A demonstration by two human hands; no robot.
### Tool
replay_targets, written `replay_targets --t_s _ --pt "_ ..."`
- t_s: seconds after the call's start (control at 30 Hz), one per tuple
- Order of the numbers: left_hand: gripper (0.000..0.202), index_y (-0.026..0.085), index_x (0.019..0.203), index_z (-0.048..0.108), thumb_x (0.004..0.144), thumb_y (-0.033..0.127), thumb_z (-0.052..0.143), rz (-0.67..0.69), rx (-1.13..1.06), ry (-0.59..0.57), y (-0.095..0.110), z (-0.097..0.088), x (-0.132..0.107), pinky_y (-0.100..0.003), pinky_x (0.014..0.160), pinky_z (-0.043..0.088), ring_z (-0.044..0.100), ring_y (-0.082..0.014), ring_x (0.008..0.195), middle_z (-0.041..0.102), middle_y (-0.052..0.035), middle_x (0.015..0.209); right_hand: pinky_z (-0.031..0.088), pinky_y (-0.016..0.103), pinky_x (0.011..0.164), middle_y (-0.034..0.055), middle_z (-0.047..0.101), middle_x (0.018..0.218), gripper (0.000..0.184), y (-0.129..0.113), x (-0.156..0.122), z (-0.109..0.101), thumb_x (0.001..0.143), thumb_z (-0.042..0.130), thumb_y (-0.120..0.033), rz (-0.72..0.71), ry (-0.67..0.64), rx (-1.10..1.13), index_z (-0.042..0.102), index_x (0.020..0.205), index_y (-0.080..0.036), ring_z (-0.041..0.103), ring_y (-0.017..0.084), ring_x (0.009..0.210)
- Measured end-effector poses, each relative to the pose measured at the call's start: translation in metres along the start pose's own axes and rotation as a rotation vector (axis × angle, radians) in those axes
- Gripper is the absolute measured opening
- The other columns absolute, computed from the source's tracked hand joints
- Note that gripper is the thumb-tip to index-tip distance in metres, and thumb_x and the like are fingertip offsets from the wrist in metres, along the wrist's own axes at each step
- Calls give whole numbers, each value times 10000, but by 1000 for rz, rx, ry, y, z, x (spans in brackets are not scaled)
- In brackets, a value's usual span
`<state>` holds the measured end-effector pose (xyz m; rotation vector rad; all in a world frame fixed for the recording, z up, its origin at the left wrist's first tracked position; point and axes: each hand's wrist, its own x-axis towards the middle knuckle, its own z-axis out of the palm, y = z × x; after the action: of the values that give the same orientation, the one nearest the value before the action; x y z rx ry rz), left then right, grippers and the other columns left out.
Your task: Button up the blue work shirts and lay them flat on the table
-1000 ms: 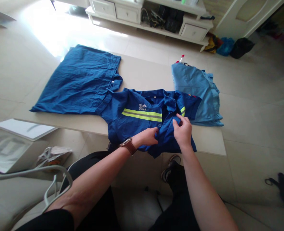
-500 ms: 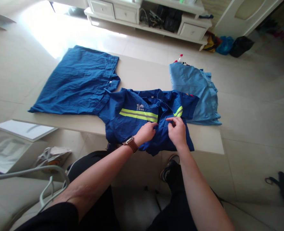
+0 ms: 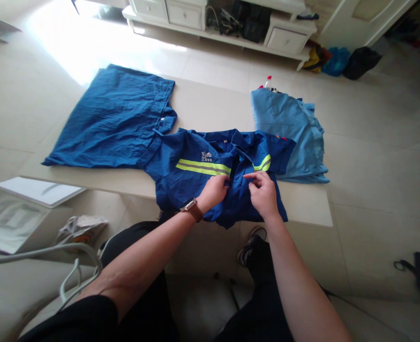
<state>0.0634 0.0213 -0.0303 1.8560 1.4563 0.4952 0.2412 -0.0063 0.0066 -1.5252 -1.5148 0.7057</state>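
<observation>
A dark blue work jacket [image 3: 191, 187] with yellow-green reflective strips and a white chest logo lies spread on the white table [image 3: 305, 204], its collar away from me. My left hand [image 3: 213, 194], with a brown-strapped watch at the wrist, has its fingers closed on the edge of the jacket's front opening, just below the left strip. Across the opening, my right hand [image 3: 264, 194] rests by the other front panel. Its index finger stretches left and the thumb stands apart from it, with nothing visible between them.
Blue folded garments [image 3: 113, 118] lie on the table's left, touching the jacket's sleeve. Light blue clothes [image 3: 284, 118] lie at the right, with a red-capped bottle [image 3: 268, 82] behind them. A white box [image 3: 28, 213] stands left of the table. A white cabinet [image 3: 184, 19] is beyond.
My left hand has shifted slightly up along the jacket's front edge toward the collar. The right hand stays almost in place. The whole view has tilted a little.
</observation>
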Motion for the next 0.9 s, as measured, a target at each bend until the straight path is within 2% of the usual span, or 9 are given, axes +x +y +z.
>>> replay_targets --t_s 0.23,0.43,0.6,0.77,0.9 --pt "273 141 1069 791 832 64 680 -31 -82 17 -2 -6 3 -318 805 543 690 -211 786 764 -82 845 464 313 738 33 640 913 278 1 1 7 734 512 -155 38 -4 140 758 850 -211 574 184 816" --pt "224 153 942 773 792 40 649 -18 -146 60 3 -10 0 -281 710 495 652 -181 709 726 -41 757 508 347 809 45 691 940 261 -2 -1 12 742 511 -205 102 11 178 740 868 -203 607 197 836" --pt "223 163 889 739 776 37 594 26 -197 124 10 -12 -4 -253 684 458 643 -164 697 712 -11 727 526 341 799 51 714 969 243 -1 0 19 743 549 -228 160 36 242 740 889 -200 628 194 828" --pt "241 160 869 713 754 10 564 36 -341 132 11 -10 -4 -226 674 454 657 -152 722 722 -11 749 529 349 846 52 697 956 187 -3 0 24 794 605 -262 102 52 246 748 894 -193 658 202 887" --pt "197 155 806 685 722 7 587 9 -509 111 5 -6 0 -205 650 449 659 -141 712 709 -7 723 552 357 795 47 648 967 176 -7 -2 24 770 714 -295 65 21 160 739 909 -190 658 203 851"
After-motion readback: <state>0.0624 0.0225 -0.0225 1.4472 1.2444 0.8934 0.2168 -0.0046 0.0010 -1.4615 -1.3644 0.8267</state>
